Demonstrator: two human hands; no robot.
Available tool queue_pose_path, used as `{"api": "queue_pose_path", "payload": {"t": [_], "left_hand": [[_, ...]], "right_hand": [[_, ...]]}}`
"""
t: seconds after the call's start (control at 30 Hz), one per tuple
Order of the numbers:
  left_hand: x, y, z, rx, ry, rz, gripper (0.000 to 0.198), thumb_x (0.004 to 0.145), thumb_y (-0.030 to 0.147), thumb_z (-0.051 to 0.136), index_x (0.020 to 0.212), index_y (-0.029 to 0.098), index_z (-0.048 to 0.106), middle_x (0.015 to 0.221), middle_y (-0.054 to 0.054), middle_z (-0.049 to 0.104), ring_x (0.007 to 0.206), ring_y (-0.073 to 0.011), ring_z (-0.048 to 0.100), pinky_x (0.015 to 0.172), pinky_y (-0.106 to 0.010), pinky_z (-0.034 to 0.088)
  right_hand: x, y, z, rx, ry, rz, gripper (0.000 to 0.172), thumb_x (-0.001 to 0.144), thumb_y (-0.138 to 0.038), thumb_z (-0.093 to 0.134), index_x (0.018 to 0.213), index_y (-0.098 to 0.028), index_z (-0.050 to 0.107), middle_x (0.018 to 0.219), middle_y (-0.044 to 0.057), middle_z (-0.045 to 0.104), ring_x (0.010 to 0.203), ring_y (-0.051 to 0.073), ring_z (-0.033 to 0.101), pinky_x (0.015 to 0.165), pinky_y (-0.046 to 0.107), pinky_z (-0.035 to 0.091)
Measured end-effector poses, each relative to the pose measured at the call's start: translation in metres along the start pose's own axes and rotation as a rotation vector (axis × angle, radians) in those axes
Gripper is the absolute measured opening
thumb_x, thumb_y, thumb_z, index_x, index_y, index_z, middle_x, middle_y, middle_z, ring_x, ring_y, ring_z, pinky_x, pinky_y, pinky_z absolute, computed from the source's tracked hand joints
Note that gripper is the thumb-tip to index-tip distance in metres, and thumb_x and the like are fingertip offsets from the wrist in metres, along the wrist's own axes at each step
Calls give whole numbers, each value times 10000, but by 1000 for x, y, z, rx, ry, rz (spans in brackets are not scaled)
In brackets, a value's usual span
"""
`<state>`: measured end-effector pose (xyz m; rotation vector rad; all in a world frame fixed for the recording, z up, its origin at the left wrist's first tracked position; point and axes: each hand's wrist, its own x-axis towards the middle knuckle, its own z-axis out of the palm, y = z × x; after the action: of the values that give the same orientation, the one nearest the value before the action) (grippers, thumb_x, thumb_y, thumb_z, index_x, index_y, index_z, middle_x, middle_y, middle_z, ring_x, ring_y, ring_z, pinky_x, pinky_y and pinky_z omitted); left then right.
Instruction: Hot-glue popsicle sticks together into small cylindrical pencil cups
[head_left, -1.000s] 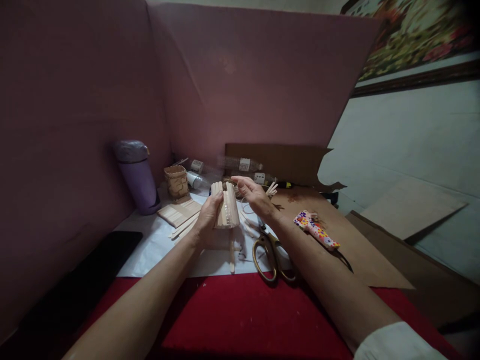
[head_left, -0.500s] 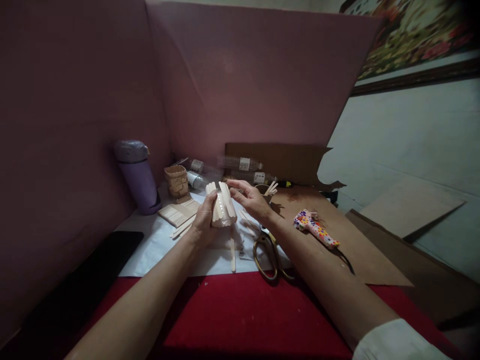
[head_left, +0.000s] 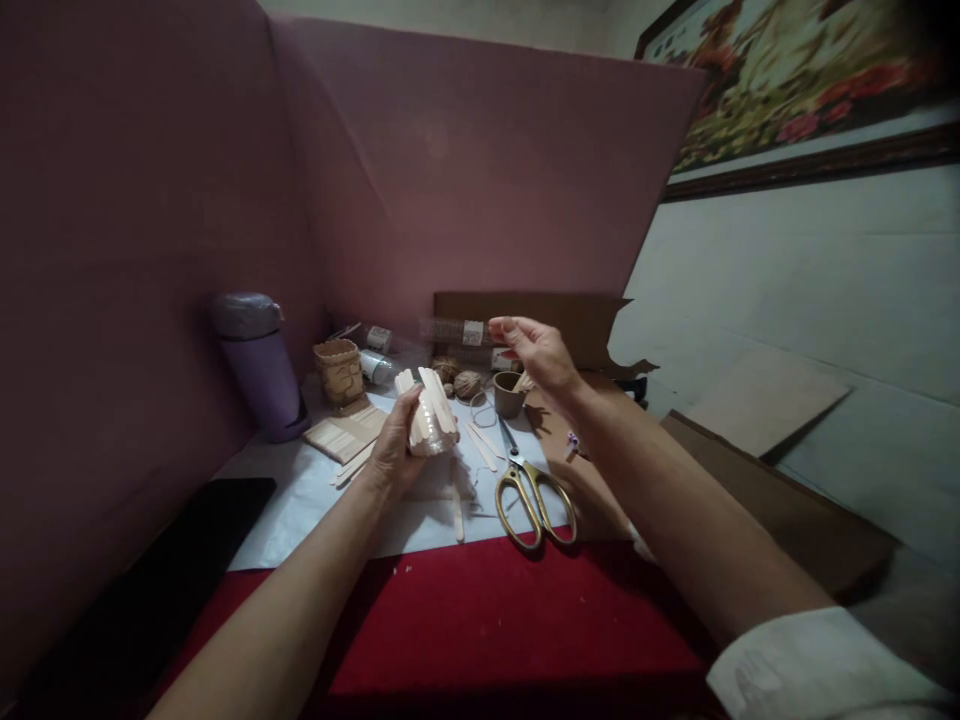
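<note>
In my left hand (head_left: pixel 394 440) is a clear plastic bottle piece (head_left: pixel 433 436) with wooden craft sticks (head_left: pixel 441 400) standing side by side around it. A gap of bare plastic shows between the sticks. My right hand (head_left: pixel 536 350) is raised above and to the right, apart from the bottle piece, with thumb and fingertips pinched together; whatever they hold is too small to make out. Below that hand stands a small brown cup (head_left: pixel 508 398) with sticks in it. Gold-handled scissors (head_left: pixel 529 490) and loose craft sticks (head_left: pixel 482 445) lie nearby. My right forearm mostly hides the flowered glue gun (head_left: pixel 574 445).
A banded bundle of craft sticks (head_left: pixel 341 432), a birch-look cup (head_left: pixel 339 372) and a purple tumbler (head_left: pixel 262 380) stand left. Twine balls (head_left: pixel 466 384) and plastic bottles (head_left: pixel 379 368) lie behind. White paper covers part of the red cloth (head_left: pixel 480 620); cardboard (head_left: pixel 600 480) is right.
My right hand has lifted away from the bottle piece, up and to the right, its fingers now pinched. My left hand still holds the piece. The view has shifted slightly right.
</note>
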<state>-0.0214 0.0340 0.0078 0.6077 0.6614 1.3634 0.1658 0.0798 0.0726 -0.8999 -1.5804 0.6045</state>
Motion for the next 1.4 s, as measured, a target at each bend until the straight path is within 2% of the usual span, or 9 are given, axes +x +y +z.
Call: {"api": "queue_pose_path", "payload": {"t": [0.1, 0.17, 0.27, 0.47, 0.63, 0.93, 1.03, 1.2, 1.4], "left_hand": [[0, 2, 0, -21, 21, -3, 218, 880, 310, 537, 945, 118, 617, 653, -68, 680, 553, -201, 661, 516, -321, 560], [1, 3, 0, -20, 15, -1, 220, 878, 312, 540, 967, 124, 609, 644, -62, 676, 553, -208, 668, 523, -326, 565], [3, 2, -1, -6, -4, -5, 257, 863, 329, 566, 1028, 135, 600, 695, -61, 693, 594, -235, 693, 559, -364, 582], [0, -1, -1, 21, -50, 3, 324, 856, 371, 595, 1082, 139, 605, 762, -71, 706, 627, -241, 701, 555, -351, 575], [-1, 0, -2, 43, -81, -11, 343, 882, 394, 571, 1082, 121, 623, 781, -86, 712, 627, -227, 698, 558, -333, 575], [-4, 0, 0, 54, -87, -70, 325, 913, 383, 535, 1042, 105, 644, 746, -98, 716, 579, -205, 683, 548, -313, 573], [-5, -1, 2, 69, -92, -71, 329, 918, 372, 521, 1060, 102, 644, 752, -105, 723, 576, -204, 683, 544, -311, 573], [-8, -2, 4, 72, -112, -134, 328, 908, 336, 501, 1050, 79, 647, 713, -112, 716, 557, -202, 679, 529, -298, 564], [-10, -4, 5, 117, -129, -149, 329, 887, 326, 513, 1082, 91, 633, 755, -114, 727, 627, -241, 711, 579, -344, 585]], "right_hand": [[3, 0, -51, -442, -52, 91, 331, 896, -419, 546, 967, -144, 716, 915, 70, 718, 836, 195, 644, 670, 273, 472], [-10, 7, -85, -853, -244, 252, 308, 898, -371, 502, 912, -157, 722, 792, 39, 698, 738, 171, 620, 619, 253, 426], [-42, 23, -121, -1006, -334, 377, 249, 736, -378, 696, 651, -144, 690, 620, 49, 638, 624, 184, 579, 552, 273, 356], [-89, 47, -130, -1085, -403, 426, 295, 645, -373, 746, 860, -171, 724, 810, 85, 709, 709, 216, 616, 569, 275, 347], [-93, 64, -126, -1071, -410, 436, 193, 692, -325, 668, 822, -183, 692, 649, 49, 659, 585, 187, 561, 537, 280, 299], [-90, 51, -131, -835, -346, 466, 384, 880, -458, 396, 650, -185, 536, 575, 33, 542, 510, 134, 451, 483, 265, 287], [-96, 33, -138, -518, -157, 648, 327, 779, -512, 537, 696, -198, 499, 530, -20, 459, 468, 109, 393, 436, 236, 274], [-109, 4, -144, -61, 36, 672, 321, 634, -350, 730, 778, -207, 481, 528, -87, 389, 437, 52, 305, 406, 176, 190], [-119, -33, -114, 196, -25, 688, 285, 680, -355, 760, 741, -181, 542, 545, -62, 451, 384, 27, 288, 357, 172, 169]]}}
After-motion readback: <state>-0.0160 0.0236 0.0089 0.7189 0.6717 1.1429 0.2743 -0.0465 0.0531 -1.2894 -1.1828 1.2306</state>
